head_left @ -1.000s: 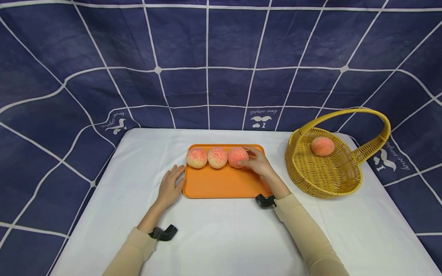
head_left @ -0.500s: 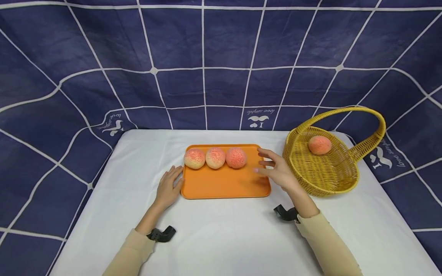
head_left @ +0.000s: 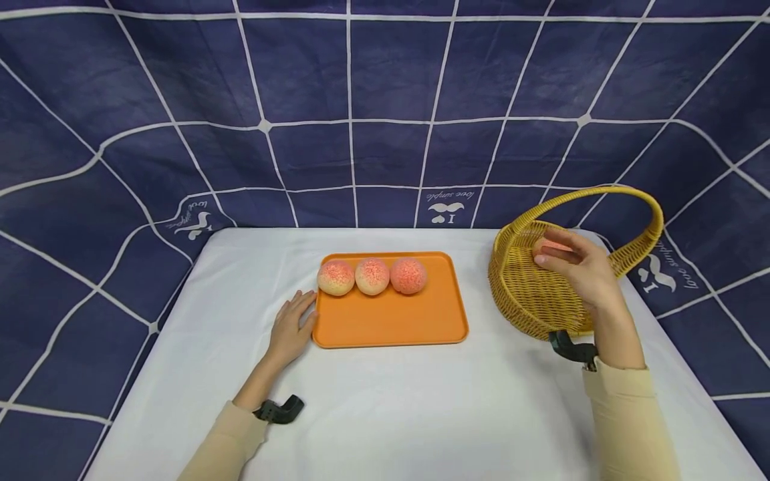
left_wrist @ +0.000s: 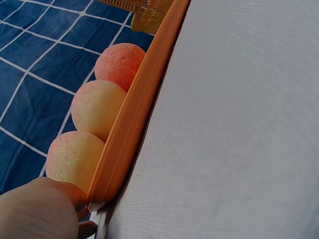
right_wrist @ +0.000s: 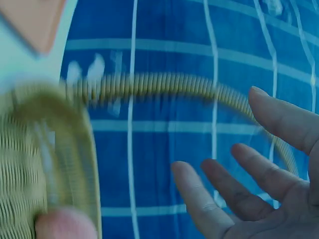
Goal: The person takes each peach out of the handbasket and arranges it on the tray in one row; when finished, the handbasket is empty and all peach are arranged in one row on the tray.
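Three pinkish peaches, the left one (head_left: 335,278), the middle one (head_left: 372,276) and the right one (head_left: 409,276), sit in a row along the far side of an orange tray (head_left: 391,321). My left hand (head_left: 290,331) rests flat beside the tray's left edge, fingertips right at its rim. Over the yellow wicker basket (head_left: 510,300), my right hand (head_left: 586,274) hovers with fingers extended and spread. A fourth peach (head_left: 540,246) lies inside the basket, partly hidden behind those fingers. The right wrist view shows the peach (right_wrist: 67,226) apart from the spread fingers (right_wrist: 197,199).
The basket's tall arched handle (head_left: 652,207) rises on the right, close to the right hand. A white cloth (head_left: 391,414) covers the table. Behind and at the sides hangs a dark blue cloth (head_left: 313,153) with white grid lines.
My right hand has let go of the right-hand peach on the tray and moved right, over the basket. The left hand has stayed at the tray's edge. The head view has shifted slightly.
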